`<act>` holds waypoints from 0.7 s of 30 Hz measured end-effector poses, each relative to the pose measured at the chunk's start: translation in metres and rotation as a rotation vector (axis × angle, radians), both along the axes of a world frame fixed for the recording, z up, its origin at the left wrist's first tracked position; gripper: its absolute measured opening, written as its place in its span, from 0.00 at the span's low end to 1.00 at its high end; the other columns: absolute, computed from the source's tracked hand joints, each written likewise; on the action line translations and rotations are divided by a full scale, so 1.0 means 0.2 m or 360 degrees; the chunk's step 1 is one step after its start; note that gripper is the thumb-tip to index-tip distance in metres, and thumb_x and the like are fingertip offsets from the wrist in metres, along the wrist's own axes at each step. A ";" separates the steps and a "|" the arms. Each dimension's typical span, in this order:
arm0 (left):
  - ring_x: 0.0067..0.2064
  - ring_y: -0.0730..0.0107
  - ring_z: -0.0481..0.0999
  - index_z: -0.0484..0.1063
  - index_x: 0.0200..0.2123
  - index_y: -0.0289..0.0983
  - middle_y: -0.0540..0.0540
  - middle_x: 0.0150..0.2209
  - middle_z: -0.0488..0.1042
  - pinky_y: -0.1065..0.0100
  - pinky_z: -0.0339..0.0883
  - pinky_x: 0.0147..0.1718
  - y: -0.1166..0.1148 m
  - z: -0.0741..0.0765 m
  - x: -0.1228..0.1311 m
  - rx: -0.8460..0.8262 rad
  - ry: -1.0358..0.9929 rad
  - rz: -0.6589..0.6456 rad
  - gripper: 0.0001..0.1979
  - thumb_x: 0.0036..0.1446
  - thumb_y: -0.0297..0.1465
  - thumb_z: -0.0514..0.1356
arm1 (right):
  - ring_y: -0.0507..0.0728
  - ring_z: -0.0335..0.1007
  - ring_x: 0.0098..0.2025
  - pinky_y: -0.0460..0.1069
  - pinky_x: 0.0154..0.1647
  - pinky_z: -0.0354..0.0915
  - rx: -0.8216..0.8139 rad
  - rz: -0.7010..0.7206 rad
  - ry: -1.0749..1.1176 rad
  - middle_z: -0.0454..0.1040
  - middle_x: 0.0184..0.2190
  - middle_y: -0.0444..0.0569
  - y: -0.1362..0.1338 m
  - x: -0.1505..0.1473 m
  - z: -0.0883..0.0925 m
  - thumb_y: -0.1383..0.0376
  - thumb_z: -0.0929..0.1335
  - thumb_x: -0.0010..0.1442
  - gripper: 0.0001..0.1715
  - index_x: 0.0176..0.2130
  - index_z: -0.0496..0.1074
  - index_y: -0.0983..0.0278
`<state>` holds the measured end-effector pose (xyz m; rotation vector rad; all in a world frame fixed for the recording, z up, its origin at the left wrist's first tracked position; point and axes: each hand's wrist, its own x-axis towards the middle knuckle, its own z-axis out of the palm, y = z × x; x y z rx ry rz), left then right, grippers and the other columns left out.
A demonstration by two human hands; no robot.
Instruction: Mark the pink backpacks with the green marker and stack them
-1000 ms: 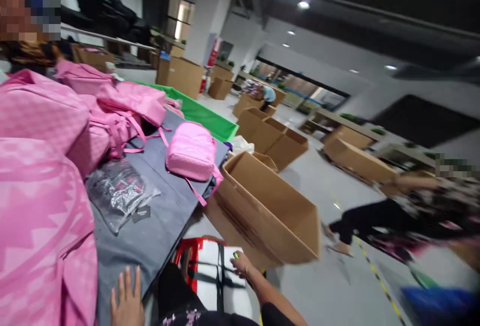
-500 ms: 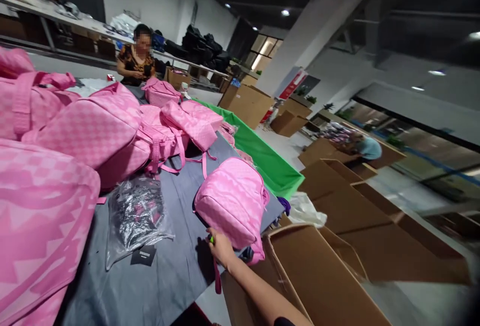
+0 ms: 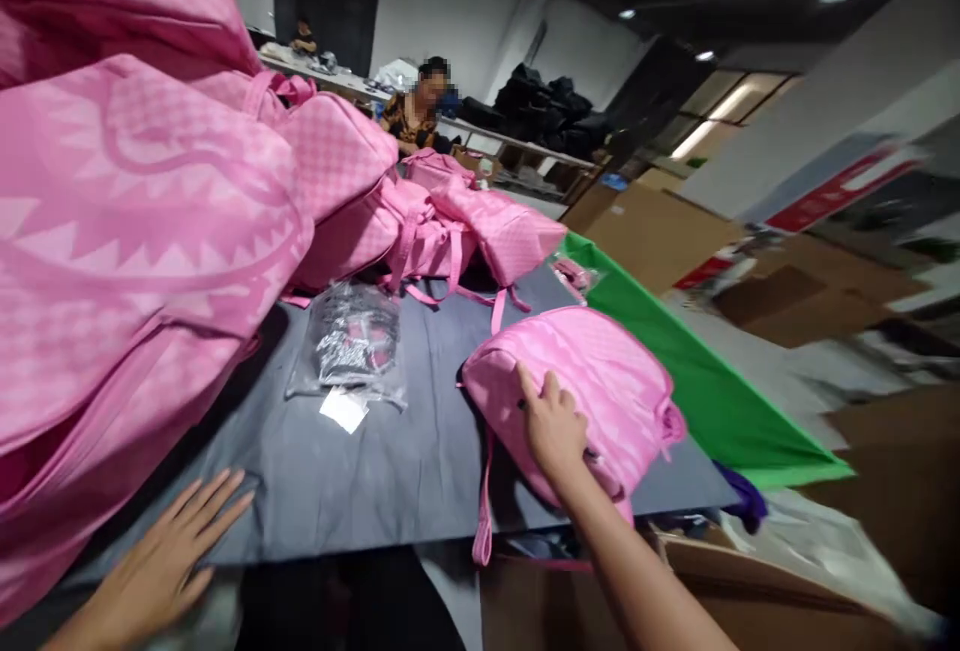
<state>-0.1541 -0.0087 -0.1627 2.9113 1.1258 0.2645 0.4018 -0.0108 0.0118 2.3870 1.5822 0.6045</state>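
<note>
My right hand (image 3: 553, 421) rests on a pink checked backpack (image 3: 600, 361) lying near the table's right edge. Its index finger is stretched out and its other fingers are bent. Small dark bits show at either side of the palm; what it grips is mostly hidden. My left hand (image 3: 184, 541) is open, fingers spread over the grey tabletop (image 3: 315, 491) at its front edge, beside a large pink backpack (image 3: 150, 221). A clear plastic bag (image 3: 352, 341) of dark and pink items lies between the hands, with a white tag (image 3: 345, 409) by it.
More pink backpacks (image 3: 337, 151) are heaped along the far left. A green sheet (image 3: 705, 381) borders the table's right side. Cardboard boxes (image 3: 660, 221) stand beyond it, and another box (image 3: 750, 581) is at front right. A person (image 3: 412, 116) sits across the table.
My view has swung left and dropped closer. My right hand has moved from the backpack's lower edge onto its surface. My left hand has come into view. The tag now shows white instead of black.
</note>
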 end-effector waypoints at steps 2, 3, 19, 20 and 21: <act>0.72 0.55 0.54 0.45 0.72 0.50 0.50 0.73 0.47 0.52 0.53 0.68 -0.02 0.10 0.02 -0.0007 0.0078 -0.0032 0.48 0.49 0.26 0.56 | 0.67 0.69 0.47 0.58 0.38 0.67 0.0110 0.0101 -0.0009 0.64 0.60 0.67 -0.03 0.09 -0.02 0.70 0.55 0.70 0.33 0.71 0.55 0.55; 0.73 0.54 0.52 0.45 0.72 0.49 0.49 0.73 0.46 0.51 0.52 0.69 -0.04 0.13 0.03 -0.0040 0.0105 -0.0024 0.48 0.49 0.25 0.56 | 0.66 0.69 0.46 0.59 0.38 0.66 0.0152 0.0127 0.0006 0.66 0.57 0.67 -0.04 0.15 -0.02 0.70 0.55 0.71 0.33 0.71 0.55 0.56; 0.75 0.52 0.39 0.49 0.72 0.41 0.38 0.75 0.39 0.49 0.43 0.71 0.24 0.65 0.86 -0.0197 -0.0287 0.0490 0.39 0.61 0.34 0.62 | 0.62 0.72 0.58 0.52 0.52 0.71 -0.0160 0.0549 0.0592 0.69 0.62 0.57 -0.47 0.05 -0.19 0.73 0.61 0.61 0.33 0.64 0.66 0.64; 0.75 0.49 0.34 0.47 0.72 0.43 0.38 0.75 0.36 0.45 0.39 0.70 0.31 0.64 0.92 -0.0195 -0.0282 0.0519 0.43 0.58 0.34 0.65 | 0.61 0.72 0.58 0.51 0.53 0.71 -0.0207 0.0586 0.0625 0.70 0.62 0.56 -0.51 0.02 -0.22 0.73 0.62 0.61 0.33 0.64 0.66 0.63; 0.75 0.46 0.30 0.45 0.73 0.44 0.38 0.75 0.32 0.40 0.35 0.70 0.39 0.62 0.97 -0.0197 -0.0279 0.0561 0.48 0.55 0.35 0.68 | 0.60 0.72 0.59 0.51 0.54 0.71 -0.0241 0.0612 0.0653 0.70 0.62 0.55 -0.55 0.00 -0.25 0.73 0.62 0.60 0.34 0.64 0.67 0.63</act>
